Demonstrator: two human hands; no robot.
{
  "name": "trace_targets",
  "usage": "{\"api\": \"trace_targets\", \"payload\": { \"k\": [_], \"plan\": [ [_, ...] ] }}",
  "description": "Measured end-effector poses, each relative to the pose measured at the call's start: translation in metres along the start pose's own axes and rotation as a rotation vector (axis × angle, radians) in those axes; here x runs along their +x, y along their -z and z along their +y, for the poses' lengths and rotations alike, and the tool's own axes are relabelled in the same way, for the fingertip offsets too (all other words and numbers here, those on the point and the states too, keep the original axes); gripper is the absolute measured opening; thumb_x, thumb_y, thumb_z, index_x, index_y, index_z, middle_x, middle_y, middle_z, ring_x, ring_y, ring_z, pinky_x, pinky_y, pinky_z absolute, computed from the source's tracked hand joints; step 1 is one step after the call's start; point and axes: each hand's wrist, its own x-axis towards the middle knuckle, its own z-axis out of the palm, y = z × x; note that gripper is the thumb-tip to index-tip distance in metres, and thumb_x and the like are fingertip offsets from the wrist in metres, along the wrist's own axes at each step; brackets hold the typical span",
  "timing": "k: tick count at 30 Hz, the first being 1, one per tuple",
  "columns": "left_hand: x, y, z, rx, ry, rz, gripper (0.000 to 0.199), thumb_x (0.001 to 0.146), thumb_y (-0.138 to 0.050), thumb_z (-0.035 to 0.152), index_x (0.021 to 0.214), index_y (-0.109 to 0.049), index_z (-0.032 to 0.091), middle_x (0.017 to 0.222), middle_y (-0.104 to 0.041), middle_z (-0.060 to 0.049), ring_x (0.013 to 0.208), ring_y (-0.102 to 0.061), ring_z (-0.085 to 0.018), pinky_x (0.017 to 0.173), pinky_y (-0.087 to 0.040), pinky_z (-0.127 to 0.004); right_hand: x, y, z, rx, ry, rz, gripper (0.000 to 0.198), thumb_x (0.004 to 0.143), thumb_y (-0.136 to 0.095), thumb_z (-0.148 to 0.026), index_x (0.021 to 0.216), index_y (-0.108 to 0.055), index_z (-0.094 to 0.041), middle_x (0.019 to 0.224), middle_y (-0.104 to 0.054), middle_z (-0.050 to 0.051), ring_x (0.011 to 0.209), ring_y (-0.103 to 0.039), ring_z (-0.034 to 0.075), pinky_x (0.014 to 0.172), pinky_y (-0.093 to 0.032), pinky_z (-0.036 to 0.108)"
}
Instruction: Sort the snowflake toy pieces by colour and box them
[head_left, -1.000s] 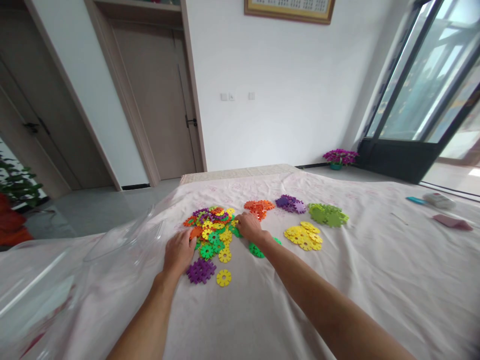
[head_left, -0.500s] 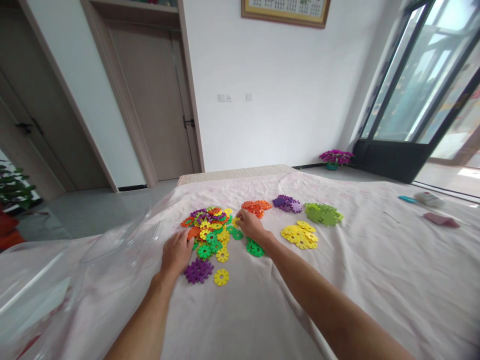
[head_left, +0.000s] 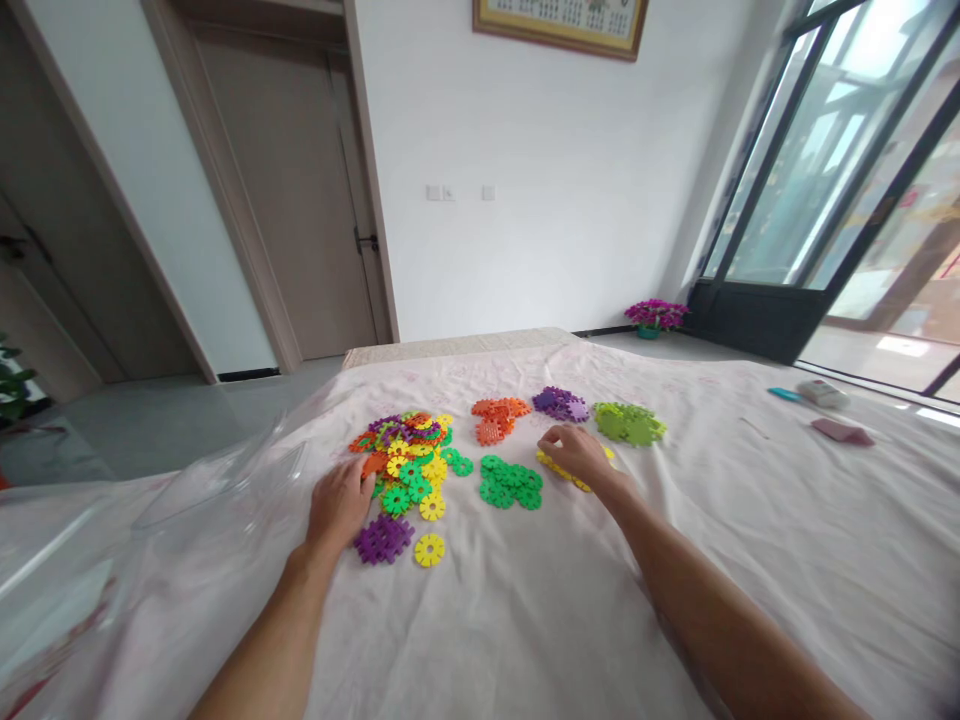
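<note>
My left hand (head_left: 341,498) rests at the left edge of a mixed pile of notched plastic discs (head_left: 416,480), its fingers curled on an orange disc (head_left: 374,465). Over on the right, my right hand (head_left: 577,450) is above the yellow disc group (head_left: 574,480) and partly hides it. Its fingertips are pinched together, with a yellow disc edge showing just under them. Between the hands lies a green disc group (head_left: 511,484). Purple pieces (head_left: 384,540) and a single yellow disc (head_left: 430,550) lie in front of the mixed pile.
Behind are orange (head_left: 498,417), dark purple (head_left: 559,403) and light green (head_left: 630,424) groups. A clear plastic container (head_left: 217,490) stands at left on the wrinkled cloth (head_left: 480,640). A pink item (head_left: 842,432) and a blue item (head_left: 784,394) lie far right.
My right hand has moved right from the mixed pile, carrying a yellow disc to the yellow group and uncovering the green discs. My left hand stays by the pile. The view has turned slightly right.
</note>
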Motion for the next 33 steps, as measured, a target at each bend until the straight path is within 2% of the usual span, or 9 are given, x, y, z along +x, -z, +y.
{"api": "trace_targets", "payload": {
  "k": [2,4,11,15,18,22,25,29,33],
  "plan": [
    [0.000,0.000,0.000,0.002,-0.001,0.001,0.043,0.097,-0.040,0.033,0.131,-0.060,0.014,0.127,-0.068,-0.013,0.118,-0.062,-0.025,0.102,-0.046,-0.037,-0.005,-0.007,0.001,-0.029,0.073,-0.005,0.028,0.084,-0.061,-0.044,0.098,-0.074,-0.024,0.106,-0.069,0.007,0.104,-0.057,0.024,0.081,-0.036,0.030],
    [0.000,0.000,0.000,-0.003,0.000,0.003,0.043,0.097,-0.040,0.033,0.130,-0.060,0.014,0.127,-0.068,-0.013,0.118,-0.062,-0.024,0.103,-0.046,-0.037,-0.010,-0.015,0.000,-0.043,0.100,0.008,0.026,0.084,-0.061,-0.040,0.100,-0.073,-0.023,0.107,-0.067,0.008,0.103,-0.056,0.024,0.084,-0.035,0.031],
    [-0.001,0.001,0.001,-0.016,0.009,0.006,0.042,0.097,-0.041,0.032,0.130,-0.061,0.014,0.128,-0.068,-0.013,0.119,-0.062,-0.024,0.104,-0.045,-0.038,-0.011,-0.011,-0.006,-0.031,0.080,0.084,0.029,0.081,-0.057,-0.018,0.105,-0.073,-0.022,0.113,-0.067,0.009,0.110,-0.053,0.026,0.091,-0.035,0.036],
    [-0.001,0.001,0.001,-0.022,0.007,-0.002,0.042,0.098,-0.040,0.032,0.130,-0.060,0.014,0.129,-0.067,-0.012,0.120,-0.061,-0.024,0.105,-0.044,-0.037,-0.008,-0.012,-0.041,0.085,0.302,0.029,0.029,0.085,-0.056,-0.019,0.108,-0.072,-0.023,0.115,-0.069,0.007,0.112,-0.054,0.024,0.097,-0.037,0.035],
    [-0.001,0.000,0.000,-0.032,0.010,-0.005,0.042,0.098,-0.040,0.032,0.130,-0.060,0.015,0.130,-0.067,-0.012,0.121,-0.061,-0.024,0.106,-0.044,-0.038,-0.003,-0.029,-0.077,0.130,0.509,-0.055,0.038,0.085,-0.057,-0.015,0.121,-0.067,-0.021,0.124,-0.067,0.007,0.118,-0.053,0.023,0.101,-0.038,0.033],
    [-0.001,0.000,0.000,-0.043,0.007,-0.006,0.041,0.097,-0.041,0.033,0.131,-0.060,0.017,0.131,-0.066,-0.011,0.122,-0.060,-0.023,0.106,-0.043,-0.037,0.012,-0.055,-0.114,0.087,0.641,-0.172,0.051,0.084,-0.058,-0.015,0.135,-0.059,-0.019,0.134,-0.063,0.008,0.125,-0.051,0.025,0.104,-0.037,0.033],
    [-0.001,0.001,0.000,-0.046,0.019,-0.015,0.041,0.097,-0.041,0.033,0.130,-0.060,0.017,0.131,-0.066,-0.011,0.122,-0.059,-0.023,0.107,-0.042,-0.037,0.024,-0.062,-0.126,0.048,0.634,-0.242,0.052,0.083,-0.063,-0.020,0.135,-0.059,-0.022,0.130,-0.065,0.007,0.120,-0.054,0.025,0.102,-0.038,0.033],
    [0.000,0.000,-0.001,-0.048,0.018,-0.016,0.041,0.097,-0.042,0.034,0.130,-0.060,0.016,0.131,-0.066,-0.011,0.122,-0.060,-0.023,0.107,-0.042,-0.037,0.035,-0.057,-0.130,0.020,0.589,-0.245,0.061,0.076,-0.074,-0.030,0.135,-0.060,-0.025,0.124,-0.066,0.008,0.115,-0.055,0.027,0.093,-0.041,0.031],
    [0.000,-0.001,-0.002,-0.051,0.009,-0.005,0.041,0.098,-0.042,0.034,0.130,-0.060,0.017,0.131,-0.066,-0.012,0.122,-0.060,-0.023,0.107,-0.042,-0.037,0.036,-0.057,-0.131,0.048,0.518,-0.258,0.056,0.072,-0.077,-0.029,0.127,-0.066,-0.024,0.113,-0.069,0.007,0.102,-0.060,0.024,0.083,-0.042,0.027]
  ]
}}
